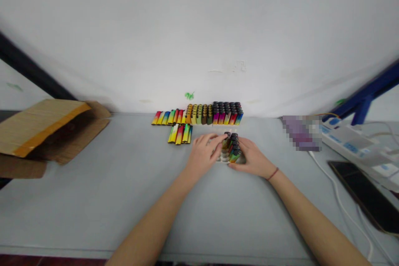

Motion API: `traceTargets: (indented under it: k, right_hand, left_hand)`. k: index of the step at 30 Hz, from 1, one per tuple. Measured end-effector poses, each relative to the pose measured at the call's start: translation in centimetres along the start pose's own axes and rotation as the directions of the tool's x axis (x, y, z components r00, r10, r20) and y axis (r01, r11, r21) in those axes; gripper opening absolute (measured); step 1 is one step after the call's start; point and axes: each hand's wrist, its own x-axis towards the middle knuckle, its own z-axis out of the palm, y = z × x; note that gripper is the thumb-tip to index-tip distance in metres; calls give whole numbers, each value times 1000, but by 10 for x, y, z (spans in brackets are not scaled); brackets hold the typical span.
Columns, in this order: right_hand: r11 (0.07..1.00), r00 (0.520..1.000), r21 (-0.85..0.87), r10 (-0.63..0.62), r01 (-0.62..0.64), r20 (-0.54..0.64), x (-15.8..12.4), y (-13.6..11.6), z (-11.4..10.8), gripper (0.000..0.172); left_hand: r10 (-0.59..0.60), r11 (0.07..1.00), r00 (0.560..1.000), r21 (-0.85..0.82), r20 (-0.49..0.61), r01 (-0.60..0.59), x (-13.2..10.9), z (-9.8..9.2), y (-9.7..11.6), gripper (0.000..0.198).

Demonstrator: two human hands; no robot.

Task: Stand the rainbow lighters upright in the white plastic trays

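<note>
Lighter rows [199, 114] ahead, cardboard box [52, 129] left, phone [364, 195] right

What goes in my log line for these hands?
left hand: touching upright rainbow plastic lighters | right hand: touching them too | beside: lying rainbow plastic lighters

Both hands are over the table [93, 212]. Left hand [204, 156] and right hand [251, 160] clasp a block of upright lighters [231, 148] from either side. Just behind: small lighter group [180, 134], then long lighter rows [198, 114] along the wall [199, 41]. Cardboard box [52, 131] far left. Power strip [352, 141] and phone [364, 195] right. Red band [272, 173] on right wrist.
</note>
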Motion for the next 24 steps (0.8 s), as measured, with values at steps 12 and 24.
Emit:
traceTargets:
  k: [12,24]
  right_hand:
    - [999,999,-2,39,-39,23,-2,2,1,77]
    - [999,999,3,44,-44,21,-2,2,1,78]
  left_hand:
    - [-637,740,766,207,-93,640,0,-65,-99,42]
    - [-673,720,736,162,-76,675,-6,-62,-110,25]
